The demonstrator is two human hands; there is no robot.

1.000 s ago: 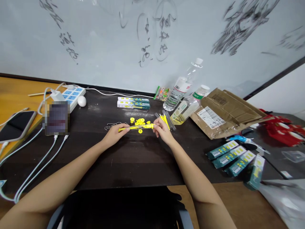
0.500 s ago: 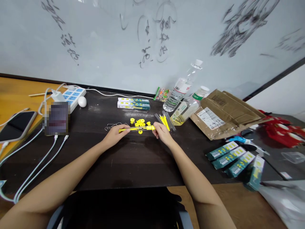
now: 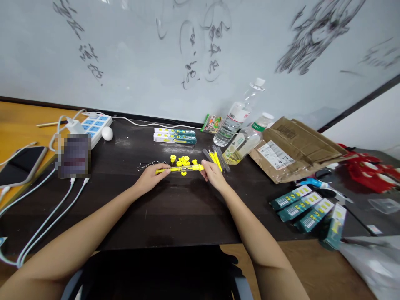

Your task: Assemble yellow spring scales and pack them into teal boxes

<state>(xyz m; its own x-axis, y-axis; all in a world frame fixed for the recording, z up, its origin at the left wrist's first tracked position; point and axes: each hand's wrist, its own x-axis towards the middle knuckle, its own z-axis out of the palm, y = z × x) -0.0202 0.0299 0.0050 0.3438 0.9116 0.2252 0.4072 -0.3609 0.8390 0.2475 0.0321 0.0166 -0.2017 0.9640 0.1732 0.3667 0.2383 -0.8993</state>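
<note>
A slim yellow tubular spring scale [image 3: 184, 168] with a clear middle section spans the space between my two hands, held level just above the table. The fingers of my left hand [image 3: 152, 176] pinch its left end. My right hand [image 3: 214, 173] grips the opposite end, with the fingertips partly hidden from view. Small yellow caps [image 3: 184, 160] lie in a loose cluster behind it. Bent metal wire hooks [image 3: 145, 165] are near my left hand. Beside my right hand lie yellow rods [image 3: 215, 160] and clear tubes [image 3: 221, 158].
Two small boxes [image 3: 175, 136] stand at the back. Two bottles [image 3: 234, 121] and a brown package [image 3: 290, 146] are on the right, with several green boxes [image 3: 315, 214] in front. A power strip [image 3: 97, 127], cables and a phone [image 3: 23, 164] occupy the left.
Almost nothing differs. Both hands keep hold of the spring scale in the same place, and the view has shifted very slightly.
</note>
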